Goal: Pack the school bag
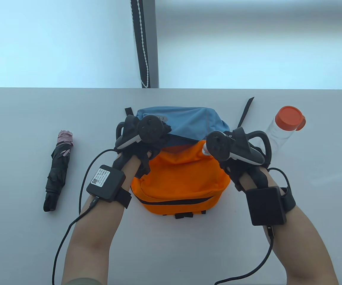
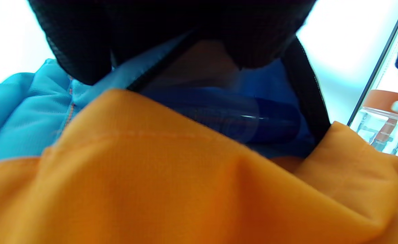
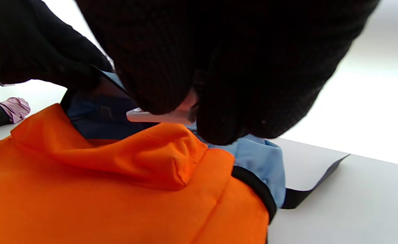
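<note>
Orange-and-blue school bag (image 1: 179, 175) at centre of grey surface (image 1: 16, 237), mouth gaping, something dark blue inside. My right hand (image 3: 199, 67) pinches silver zipper pull (image 3: 161, 115) at bag's right edge. My left hand (image 1: 142, 139) at left edge of opening, fingers curled on blue rim. Folded black umbrella (image 1: 57, 170) lies well left. Clear bottle, orange cap (image 1: 285, 124), at right.

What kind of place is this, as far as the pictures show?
Probably an indoor recording bench: a plain grey table against a pale wall, with only a bag, an umbrella and a bottle on it.
</note>
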A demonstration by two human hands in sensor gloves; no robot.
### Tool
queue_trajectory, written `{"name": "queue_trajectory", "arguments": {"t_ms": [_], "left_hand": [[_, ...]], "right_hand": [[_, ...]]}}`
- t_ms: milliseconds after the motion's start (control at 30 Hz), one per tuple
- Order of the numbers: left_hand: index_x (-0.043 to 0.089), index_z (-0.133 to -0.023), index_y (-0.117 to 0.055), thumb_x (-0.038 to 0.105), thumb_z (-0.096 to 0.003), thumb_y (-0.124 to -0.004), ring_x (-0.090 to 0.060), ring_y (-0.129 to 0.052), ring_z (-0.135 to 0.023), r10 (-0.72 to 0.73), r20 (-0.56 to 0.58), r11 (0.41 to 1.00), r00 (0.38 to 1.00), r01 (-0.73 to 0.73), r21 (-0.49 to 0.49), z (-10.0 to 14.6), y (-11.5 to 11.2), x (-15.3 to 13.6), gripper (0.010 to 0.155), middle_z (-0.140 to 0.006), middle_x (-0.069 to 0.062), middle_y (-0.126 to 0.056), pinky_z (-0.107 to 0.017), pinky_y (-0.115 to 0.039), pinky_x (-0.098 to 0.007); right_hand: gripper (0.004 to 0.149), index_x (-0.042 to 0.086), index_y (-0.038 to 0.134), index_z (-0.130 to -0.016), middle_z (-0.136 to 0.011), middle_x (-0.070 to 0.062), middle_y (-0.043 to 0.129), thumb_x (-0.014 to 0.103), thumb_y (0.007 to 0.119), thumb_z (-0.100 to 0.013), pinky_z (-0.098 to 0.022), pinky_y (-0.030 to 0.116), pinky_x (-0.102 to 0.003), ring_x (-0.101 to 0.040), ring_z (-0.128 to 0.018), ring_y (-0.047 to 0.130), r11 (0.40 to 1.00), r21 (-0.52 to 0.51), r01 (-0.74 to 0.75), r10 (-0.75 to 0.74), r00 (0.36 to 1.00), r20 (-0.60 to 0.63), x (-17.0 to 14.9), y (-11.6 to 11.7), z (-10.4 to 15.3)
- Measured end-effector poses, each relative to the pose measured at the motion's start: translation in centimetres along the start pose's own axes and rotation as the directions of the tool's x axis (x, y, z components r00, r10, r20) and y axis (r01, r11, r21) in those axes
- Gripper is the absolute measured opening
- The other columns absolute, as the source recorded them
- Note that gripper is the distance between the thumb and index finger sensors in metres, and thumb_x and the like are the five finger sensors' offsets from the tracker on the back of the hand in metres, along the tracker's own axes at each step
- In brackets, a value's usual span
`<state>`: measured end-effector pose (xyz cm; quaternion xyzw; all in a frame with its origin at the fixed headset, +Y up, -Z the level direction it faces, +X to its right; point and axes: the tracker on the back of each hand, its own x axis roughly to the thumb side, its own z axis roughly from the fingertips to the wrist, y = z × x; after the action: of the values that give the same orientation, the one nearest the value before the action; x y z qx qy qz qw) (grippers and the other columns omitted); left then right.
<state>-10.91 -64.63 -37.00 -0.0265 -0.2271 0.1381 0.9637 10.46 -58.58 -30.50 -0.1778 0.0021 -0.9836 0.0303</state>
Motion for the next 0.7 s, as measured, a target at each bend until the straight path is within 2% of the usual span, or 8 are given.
{"name": "queue_trajectory", "arguments": {"t_ms": [67,167,267,400,633,700], "left_hand": [[0.009,-0.091,-0.088,0.032,-0.0487,-0.083,-0.051,-0.087,-0.087,0.004,-0.001,1.0,1.0,-0.004,0.003,0.0,0.0,0.0,0.049,-0.096,-0.025,-0.09,-0.059,-0.083,-0.066],[0.008,-0.091,-0.088,0.032,-0.0488,-0.083,-0.051,-0.087,-0.087,0.02,-0.002,1.0,1.0,-0.02,0.003,0.0,0.0,-0.1,0.049,-0.096,-0.025,-0.09,-0.058,-0.083,-0.066],[0.008,-0.089,-0.09,0.031,-0.0474,-0.085,-0.052,-0.088,-0.086,0.031,0.014,0.999,0.999,-0.032,0.04,0.2,-0.1,-0.2,0.048,-0.094,-0.025,-0.092,-0.057,-0.084,-0.066],[0.008,-0.09,-0.09,0.031,-0.0474,-0.085,-0.052,-0.088,-0.086,0.021,0.02,1.0,1.0,-0.021,0.021,0.3,-0.3,-0.3,0.048,-0.095,-0.025,-0.091,-0.058,-0.084,-0.067],[0.008,-0.089,-0.09,0.031,-0.0475,-0.085,-0.052,-0.088,-0.086,0.033,0.026,0.999,0.999,-0.034,0.032,0.2,-0.3,-0.2,0.048,-0.094,-0.026,-0.092,-0.058,-0.084,-0.066],[0.008,-0.09,-0.09,0.031,-0.0475,-0.085,-0.052,-0.088,-0.086,0.029,0.031,0.999,0.999,-0.03,0.033,0.2,-0.4,-0.1,0.048,-0.094,-0.026,-0.092,-0.058,-0.084,-0.066]], "right_hand": [[0.062,0.008,0.086,-0.094,-0.085,-0.022,0.101,0.025,0.106,-0.038,-0.041,0.106,-0.042,-0.025,-0.056,0.122,0.999,-0.031,0.022,-0.021,0.999,0.031,1.3,0.5,-1.2],[0.061,0.01,0.088,-0.092,-0.083,-0.021,0.102,0.026,0.106,-0.036,-0.04,0.107,-0.041,-0.023,-0.056,0.122,0.998,0.007,0.064,-0.064,0.996,0.057,3.1,2.0,-3.2],[0.06,0.011,0.089,-0.089,-0.079,-0.019,0.103,0.027,0.106,-0.034,-0.038,0.108,-0.039,-0.023,-0.053,0.122,1.0,-0.001,0.023,-0.023,0.998,0.055,4.6,3.8,-4.6],[0.059,0.011,0.087,-0.087,-0.081,-0.019,0.101,0.027,0.105,-0.033,-0.038,0.108,-0.037,-0.022,-0.053,0.122,0.999,-0.038,-0.002,0.003,1.0,0.031,5.2,5.1,-5.0],[0.059,0.01,0.084,-0.087,-0.081,-0.02,0.099,0.024,0.105,-0.033,-0.036,0.109,-0.033,-0.018,-0.051,0.121,0.993,-0.119,0.009,-0.008,1.0,0.006,4.8,5.6,-4.6],[0.066,0.006,0.081,-0.09,-0.079,-0.021,0.098,0.027,0.106,-0.033,-0.032,0.108,-0.035,-0.017,-0.045,0.12,0.986,-0.164,-0.035,0.031,0.999,-0.033,4.9,5.7,-4.6]]}}
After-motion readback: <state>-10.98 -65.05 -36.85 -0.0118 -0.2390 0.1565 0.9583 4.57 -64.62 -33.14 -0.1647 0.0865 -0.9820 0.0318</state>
